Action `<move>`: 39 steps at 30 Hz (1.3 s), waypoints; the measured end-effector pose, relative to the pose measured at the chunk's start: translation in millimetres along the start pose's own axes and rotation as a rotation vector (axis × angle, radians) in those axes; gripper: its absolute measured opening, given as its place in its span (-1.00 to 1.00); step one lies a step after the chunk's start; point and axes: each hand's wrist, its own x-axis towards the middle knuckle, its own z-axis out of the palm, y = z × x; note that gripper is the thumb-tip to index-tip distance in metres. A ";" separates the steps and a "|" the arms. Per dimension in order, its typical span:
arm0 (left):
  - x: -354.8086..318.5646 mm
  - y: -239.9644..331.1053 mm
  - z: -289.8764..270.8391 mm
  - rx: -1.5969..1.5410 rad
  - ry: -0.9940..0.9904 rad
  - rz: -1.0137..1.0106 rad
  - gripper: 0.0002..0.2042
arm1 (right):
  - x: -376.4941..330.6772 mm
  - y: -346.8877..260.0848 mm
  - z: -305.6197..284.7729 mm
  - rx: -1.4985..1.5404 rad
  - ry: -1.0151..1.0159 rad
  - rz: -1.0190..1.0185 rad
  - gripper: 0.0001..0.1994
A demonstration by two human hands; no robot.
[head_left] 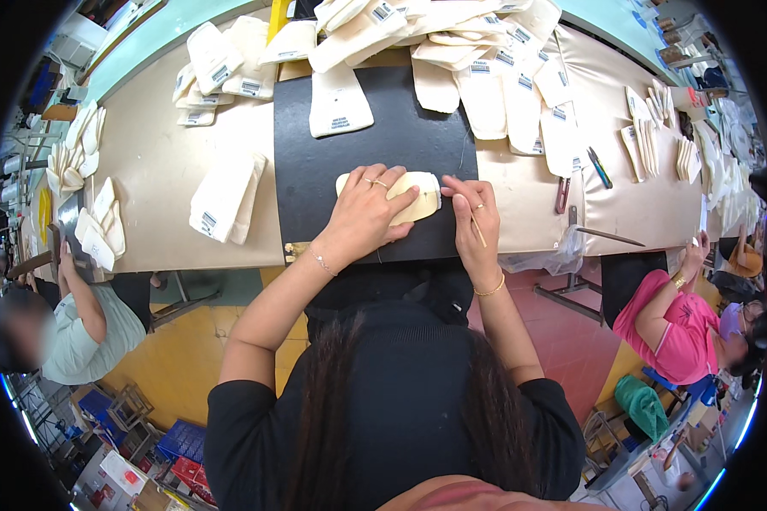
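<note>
A cream pad (413, 209) with rounded ends and a white edge at its right lies on the black mat (400, 145) in front of me. My left hand (371, 209) is over it, fingers curled across its top and thumb along its near side, gripping it against the mat. Beside the pad's white right edge is my right hand (473, 213), fingers closed around a thin wooden stick (480, 232) that points down toward my wrist. Its fingertips are close to the pad's edge; whether they touch it I cannot tell. Another cream pad (339, 102) lies farther up the mat.
Cream pads (507, 89) with printed labels heap up along the far side. More pads (228, 200) lie left of the mat. To the right are a dark pen-like tool (599, 168), a red-handled tool (562, 196) and a clear plastic bag (562, 255). People (673, 319) sit at both sides.
</note>
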 end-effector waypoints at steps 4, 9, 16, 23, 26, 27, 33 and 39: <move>0.6 0.0 0.6 0.004 0.009 0.013 -0.46 | 15.1 -3.3 5.0 -0.063 -0.047 0.054 -0.80; 1.1 1.3 0.3 -0.006 0.005 0.010 -0.47 | 27.7 -1.2 10.8 -0.264 -0.139 0.007 -0.73; 4.8 4.0 -1.9 0.003 -0.029 -0.014 -0.48 | 34.7 -4.3 17.6 -0.468 -0.168 -0.178 -0.78; 7.1 5.5 -3.9 0.018 -0.055 -0.013 -0.50 | 37.0 -3.6 16.3 -0.553 -0.184 -0.323 -0.79; 7.6 5.4 -2.4 0.052 -0.057 0.001 -0.52 | 37.9 -0.8 16.7 -0.573 -0.244 -0.290 -0.80; 7.8 5.0 -2.0 0.052 -0.064 -0.001 -0.53 | 39.4 -1.5 17.6 -0.571 -0.230 -0.327 -0.81; 7.7 0.9 2.3 0.037 0.034 0.058 -0.48 | 51.8 -58.0 -2.9 -0.307 -0.163 -0.337 -0.88; -1.5 -2.0 -2.8 -0.042 0.038 0.009 -0.48 | 38.8 -173.8 -56.1 0.068 -0.251 -0.767 -0.81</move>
